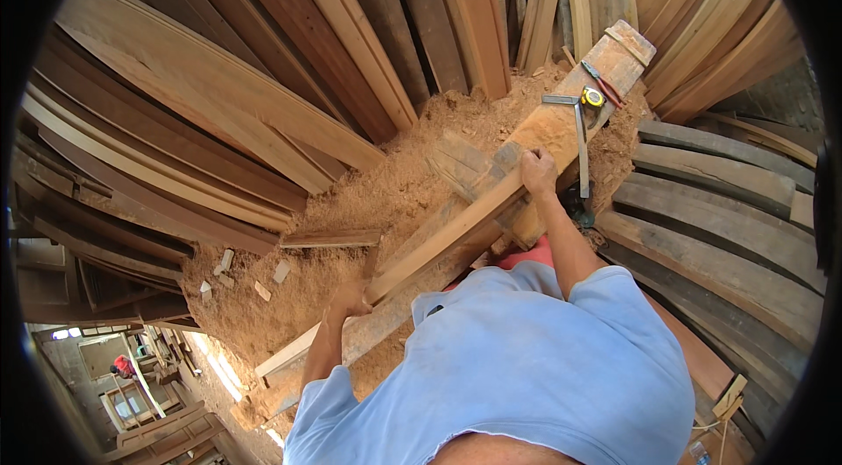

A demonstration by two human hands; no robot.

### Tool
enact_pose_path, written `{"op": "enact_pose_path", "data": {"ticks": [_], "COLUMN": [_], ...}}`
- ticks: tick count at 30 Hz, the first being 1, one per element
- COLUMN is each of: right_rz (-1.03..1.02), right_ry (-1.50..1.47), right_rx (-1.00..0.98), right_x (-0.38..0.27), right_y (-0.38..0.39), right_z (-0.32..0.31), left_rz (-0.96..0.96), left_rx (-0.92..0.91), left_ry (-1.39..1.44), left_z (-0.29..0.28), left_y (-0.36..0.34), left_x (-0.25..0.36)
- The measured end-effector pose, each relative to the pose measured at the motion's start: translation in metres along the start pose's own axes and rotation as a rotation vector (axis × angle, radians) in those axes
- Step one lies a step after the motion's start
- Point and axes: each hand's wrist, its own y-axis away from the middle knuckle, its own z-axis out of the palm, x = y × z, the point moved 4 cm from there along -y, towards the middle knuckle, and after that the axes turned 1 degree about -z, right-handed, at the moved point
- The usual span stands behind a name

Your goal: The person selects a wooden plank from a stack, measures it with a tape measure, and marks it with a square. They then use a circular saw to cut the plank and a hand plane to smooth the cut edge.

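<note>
A long pale wooden strip (456, 234) lies slantwise along a sawdust-covered plank bench (624, 53) in front of me. My left hand (351, 300) is closed around the strip toward its near left end. At the strip's far right end, my right hand (538, 172) is closed with its fingers curled on the wood. Just beyond my right hand, a metal try square (579, 136) rests on the bench. Beside it are a yellow-and-black tape measure (593, 97) and red-handled pliers (605, 86).
Tall boards (351, 17) lean all along the far and left sides. Stacked grey planks (719, 202) lie at right. Sawdust (386, 193) heaps around the bench, with small wood offcuts (262, 291) and a brown board (329, 239) on it. A person in red (124, 366) is far off at lower left.
</note>
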Motion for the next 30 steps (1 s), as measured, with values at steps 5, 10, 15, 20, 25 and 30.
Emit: {"op": "enact_pose_path", "data": {"ticks": [5,10,15,20,25,30], "right_rz": [-0.069,-0.149,-0.226,-0.125,-0.009,0.019], "right_ry": [0.026,-0.355,0.092,0.182,0.256,0.228], "right_rx": [-0.056,-0.131,-0.130,-0.146,-0.106,-0.122], "right_x": [-0.013,0.026,0.038,0.034,0.035,0.031], "right_y": [-0.042,-0.061,-0.025,-0.024,-0.033,-0.037], "right_z": [0.008,0.017,0.003,0.006,0.013,0.017], "left_rz": [-0.052,-0.069,-0.256,-0.282,-0.207,-0.175], "left_rx": [-0.175,-0.072,0.135,0.136,0.006,0.043], "left_ry": [0.066,0.317,0.327,0.334,0.338,0.364], "left_z": [-0.012,-0.007,-0.009,-0.014,0.001,0.033], "left_y": [-0.012,-0.023,-0.042,-0.064,-0.099,-0.113], "left_x": [0.014,-0.007,-0.005,-0.008,-0.033,-0.059]}}
